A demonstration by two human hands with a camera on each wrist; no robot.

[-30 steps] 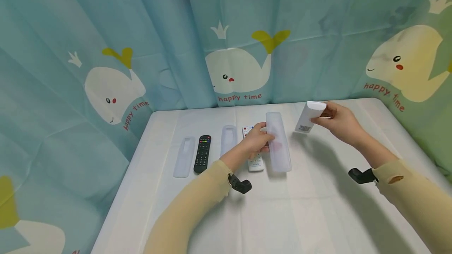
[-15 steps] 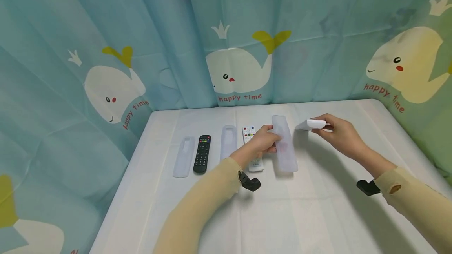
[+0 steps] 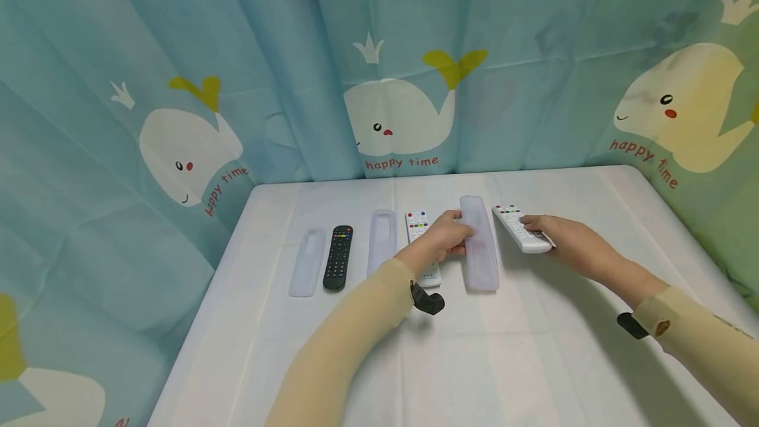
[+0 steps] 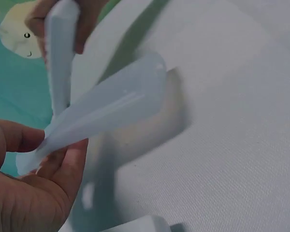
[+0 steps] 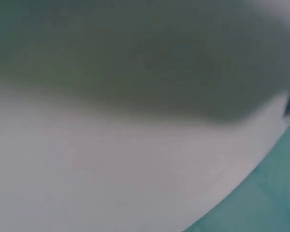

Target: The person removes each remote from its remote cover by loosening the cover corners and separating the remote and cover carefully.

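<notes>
My left hand [image 3: 443,234] pinches a translucent silicone remote cover [image 3: 479,249] by its left edge; the left wrist view shows the thumb on one face of the cover [image 4: 111,104] and fingers beneath, with the cover raised off the table. To the right, my right hand [image 3: 569,242] grips a white remote control [image 3: 518,226], buttons facing up, thumb on top. The remote's far end points toward the back of the table, close beside the cover but apart from it in the head view. The right wrist view is blurred and shows neither the right hand nor the remote clearly.
On the white table [image 3: 534,361] lie a translucent cover [image 3: 307,262], a black remote [image 3: 338,259], another cover [image 3: 382,239] and a white remote [image 3: 418,223], partly hidden by my left hand. A blue curtain [image 3: 308,84] hangs behind the table.
The white remote in my right hand has turned from showing its back and end to lying buttons up, and has come lower. My left hand has shifted slightly right with the cover.
</notes>
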